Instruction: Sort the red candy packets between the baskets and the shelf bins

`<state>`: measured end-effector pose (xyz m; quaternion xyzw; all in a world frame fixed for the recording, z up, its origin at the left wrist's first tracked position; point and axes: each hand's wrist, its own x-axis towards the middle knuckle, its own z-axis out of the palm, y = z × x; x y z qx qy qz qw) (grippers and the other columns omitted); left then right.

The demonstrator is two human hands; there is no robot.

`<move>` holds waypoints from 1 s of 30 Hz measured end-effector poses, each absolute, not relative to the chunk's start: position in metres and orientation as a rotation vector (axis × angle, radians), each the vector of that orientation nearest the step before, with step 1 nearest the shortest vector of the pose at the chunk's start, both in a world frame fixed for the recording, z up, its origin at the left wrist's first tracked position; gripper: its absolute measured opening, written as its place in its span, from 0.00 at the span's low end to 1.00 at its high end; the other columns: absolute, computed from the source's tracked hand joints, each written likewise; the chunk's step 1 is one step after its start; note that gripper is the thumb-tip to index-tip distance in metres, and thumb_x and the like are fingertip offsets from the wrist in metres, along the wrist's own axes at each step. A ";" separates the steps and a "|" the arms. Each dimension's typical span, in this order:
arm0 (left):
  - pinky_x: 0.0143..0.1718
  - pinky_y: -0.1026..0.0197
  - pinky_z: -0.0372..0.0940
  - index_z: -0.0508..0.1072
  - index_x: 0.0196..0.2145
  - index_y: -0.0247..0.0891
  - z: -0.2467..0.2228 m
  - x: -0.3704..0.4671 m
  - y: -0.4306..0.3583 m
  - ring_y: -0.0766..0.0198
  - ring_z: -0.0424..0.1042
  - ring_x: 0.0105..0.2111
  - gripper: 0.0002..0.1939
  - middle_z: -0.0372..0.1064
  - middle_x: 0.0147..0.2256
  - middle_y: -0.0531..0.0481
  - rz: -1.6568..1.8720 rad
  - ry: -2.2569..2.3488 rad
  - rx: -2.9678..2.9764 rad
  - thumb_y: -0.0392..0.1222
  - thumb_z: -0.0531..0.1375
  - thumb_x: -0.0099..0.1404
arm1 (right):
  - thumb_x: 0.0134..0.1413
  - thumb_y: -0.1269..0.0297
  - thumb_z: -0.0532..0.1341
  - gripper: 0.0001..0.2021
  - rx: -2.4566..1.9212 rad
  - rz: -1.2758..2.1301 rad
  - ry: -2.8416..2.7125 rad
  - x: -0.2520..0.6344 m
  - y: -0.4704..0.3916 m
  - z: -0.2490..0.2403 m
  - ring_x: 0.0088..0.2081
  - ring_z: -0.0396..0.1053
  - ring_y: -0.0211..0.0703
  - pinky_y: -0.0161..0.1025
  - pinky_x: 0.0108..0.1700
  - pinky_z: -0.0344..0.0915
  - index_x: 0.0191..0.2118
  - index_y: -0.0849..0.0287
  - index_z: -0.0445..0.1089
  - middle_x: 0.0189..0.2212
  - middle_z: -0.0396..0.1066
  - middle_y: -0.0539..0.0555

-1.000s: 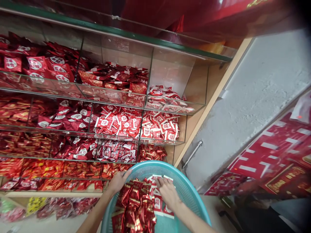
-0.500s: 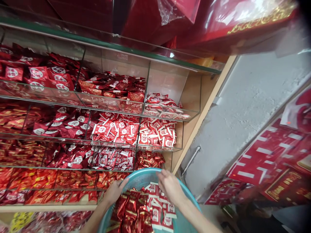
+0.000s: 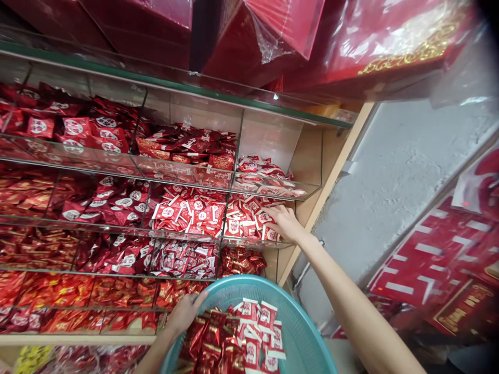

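Note:
My left hand (image 3: 186, 313) is closed on the rim of a teal plastic basket (image 3: 307, 332). Inside the basket lie shiny dark red packets (image 3: 212, 337) on the left and small red-and-white packets (image 3: 253, 332) on the right. My right hand (image 3: 284, 222) reaches over the front of a shelf compartment at the right end. Its fingers are stretched out, apart, at the red-and-white packets (image 3: 245, 218) there; I see nothing held in them.
Glass-divided shelves (image 3: 183, 179) hold rows of red, maroon and orange packets. A wooden side panel (image 3: 331, 176) ends the shelving beside a grey wall (image 3: 393, 156). Large red wrapped boxes (image 3: 253, 31) sit above. Red printed goods (image 3: 424, 254) hang at the right.
My right hand has left the basket and moved up into the red-and-white packet compartment. My left hand stays on the basket rim. The view has shifted slightly.

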<state>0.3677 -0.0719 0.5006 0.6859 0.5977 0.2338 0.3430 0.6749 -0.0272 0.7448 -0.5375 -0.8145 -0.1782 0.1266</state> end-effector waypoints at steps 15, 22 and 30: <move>0.29 0.65 0.56 0.69 0.23 0.36 0.498 0.367 -0.070 0.63 0.65 0.25 0.29 0.67 0.21 0.52 0.620 1.524 1.807 0.63 0.43 0.58 | 0.54 0.61 0.54 0.24 -1.610 -0.537 -2.257 0.665 -0.048 0.755 0.45 0.56 0.49 0.44 0.43 0.54 0.57 0.54 0.55 0.45 0.62 0.57; 0.28 0.65 0.55 0.69 0.23 0.36 0.502 0.367 -0.071 0.63 0.65 0.24 0.30 0.65 0.20 0.52 0.580 1.547 1.810 0.64 0.42 0.58 | 0.55 0.58 0.52 0.25 -1.466 -0.193 -2.111 0.653 -0.130 0.700 0.46 0.58 0.48 0.45 0.45 0.57 0.59 0.50 0.49 0.46 0.61 0.56; 0.28 0.64 0.54 0.69 0.22 0.37 0.501 0.367 -0.071 0.62 0.64 0.24 0.28 0.65 0.19 0.52 0.571 1.573 1.823 0.62 0.43 0.58 | 0.53 0.59 0.53 0.22 -1.851 0.227 -1.977 0.641 -0.164 0.570 0.48 0.60 0.47 0.41 0.49 0.57 0.54 0.56 0.57 0.45 0.64 0.56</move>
